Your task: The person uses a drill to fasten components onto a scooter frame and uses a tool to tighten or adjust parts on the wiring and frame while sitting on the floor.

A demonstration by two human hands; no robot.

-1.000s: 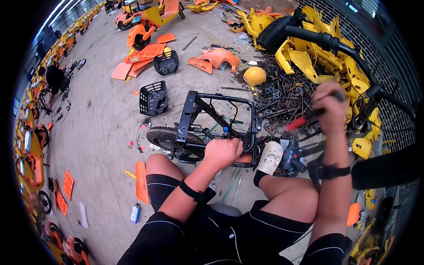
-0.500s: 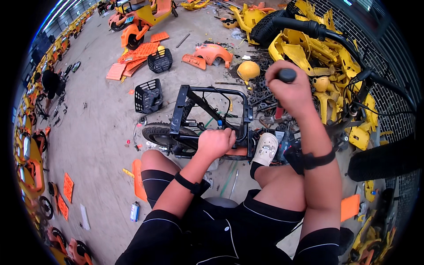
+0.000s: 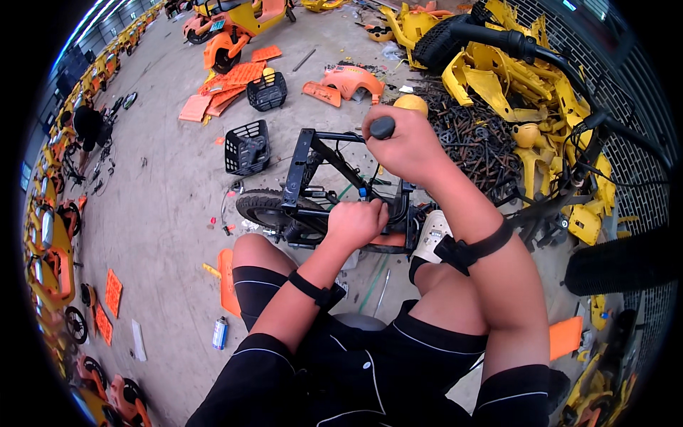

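2 black baskets (image 3: pixel 234 155) lie on the concrete floor (image 3: pixel 167 220); my right hand (image 3: pixel 409 148) grips a black-ended handle (image 3: pixel 383 128); my left hand (image 3: pixel 356 225) curls, contents unclear.

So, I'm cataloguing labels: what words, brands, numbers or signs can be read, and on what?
None can be read clearly.
Blue-and-white can label: too small.
Scooter plate: too small.
Shoe charm: too small.
Black handle in right hand: no visible text.

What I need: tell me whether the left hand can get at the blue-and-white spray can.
Probably not without shifting: the left hand is closed at the black frame, and in this view the left thigh lies between it and the spray can.
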